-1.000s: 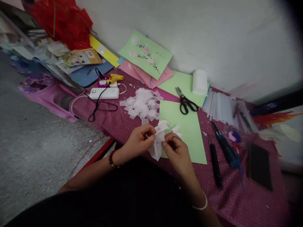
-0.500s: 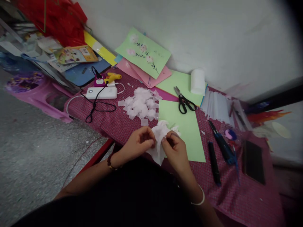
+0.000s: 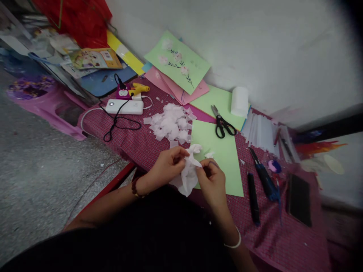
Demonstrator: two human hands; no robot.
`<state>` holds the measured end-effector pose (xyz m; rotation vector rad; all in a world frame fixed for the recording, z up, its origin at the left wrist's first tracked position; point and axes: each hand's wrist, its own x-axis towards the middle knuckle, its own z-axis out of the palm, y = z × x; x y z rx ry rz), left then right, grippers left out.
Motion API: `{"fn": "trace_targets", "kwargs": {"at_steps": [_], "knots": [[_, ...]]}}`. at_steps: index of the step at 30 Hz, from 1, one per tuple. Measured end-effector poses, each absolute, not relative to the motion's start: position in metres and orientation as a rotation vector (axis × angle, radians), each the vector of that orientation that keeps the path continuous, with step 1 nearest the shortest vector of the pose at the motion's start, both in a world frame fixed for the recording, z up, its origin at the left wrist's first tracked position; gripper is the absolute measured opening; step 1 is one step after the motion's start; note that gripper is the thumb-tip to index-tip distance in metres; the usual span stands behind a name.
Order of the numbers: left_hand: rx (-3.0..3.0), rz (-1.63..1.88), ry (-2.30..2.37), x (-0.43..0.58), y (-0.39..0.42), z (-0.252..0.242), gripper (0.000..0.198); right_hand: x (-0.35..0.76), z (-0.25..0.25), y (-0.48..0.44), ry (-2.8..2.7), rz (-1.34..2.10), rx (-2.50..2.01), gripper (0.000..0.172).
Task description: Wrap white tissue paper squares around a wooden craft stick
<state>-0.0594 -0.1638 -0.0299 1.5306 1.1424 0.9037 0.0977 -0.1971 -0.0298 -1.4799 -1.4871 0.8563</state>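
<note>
Dim, flat light falls on my worktop [image 3: 136,147]; the white wall [image 3: 255,45] is the brightest patch. My lap [image 3: 159,234] is near-black shadow. Corners darken, edges bend and smear, and the tissue paper [image 3: 187,177] in my fingers [image 3: 181,154] looks soft.

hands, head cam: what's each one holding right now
left hand: closed, pinching the white tissue paper
right hand: closed, pinching the same white tissue paper
</note>
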Motion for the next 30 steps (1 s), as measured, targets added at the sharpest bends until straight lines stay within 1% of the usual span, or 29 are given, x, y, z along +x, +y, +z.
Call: {"fn": "trace_targets", "kwargs": {"at_steps": [3,5,7,9,12,18,22,26,30], "knots": [[1.605,0.905,1.122,-0.059,-0.169,-0.026,0.018,0.096,-0.031,-0.196,-1.518,0.855,-1.476,0.003],[1.718,0.883,1.098,-0.059,-0.172,-0.021,0.016,0.093,-0.03,-0.195,-1.568,0.803,-1.471,0.007],[1.813,0.863,1.095,-0.06,-0.174,-0.018,0.015,0.092,-0.028,-0.193,-1.589,0.74,-1.476,0.004],[1.863,0.872,1.133,-0.062,-0.174,-0.019,0.014,0.093,-0.028,-0.192,-1.551,0.723,-1.482,0.009],[1.844,0.915,1.202,-0.066,-0.172,-0.022,0.012,0.094,-0.029,-0.191,-1.435,0.752,-1.477,0.014],[1.741,0.828,1.147,-0.06,-0.166,-0.019,0.008,0.092,-0.029,-0.193,-1.493,0.728,-1.467,0.014],[1.637,0.834,1.098,-0.058,-0.157,-0.015,0.026,0.095,-0.027,-0.193,-1.407,0.725,-1.455,0.013],[1.428,0.944,1.061,-0.063,-0.153,-0.017,0.031,0.101,-0.035,-0.189,-1.137,0.851,-1.436,0.017],[1.421,0.949,1.054,-0.065,-0.156,-0.019,0.033,0.102,-0.044,-0.186,-1.055,0.942,-1.368,0.019]]}}
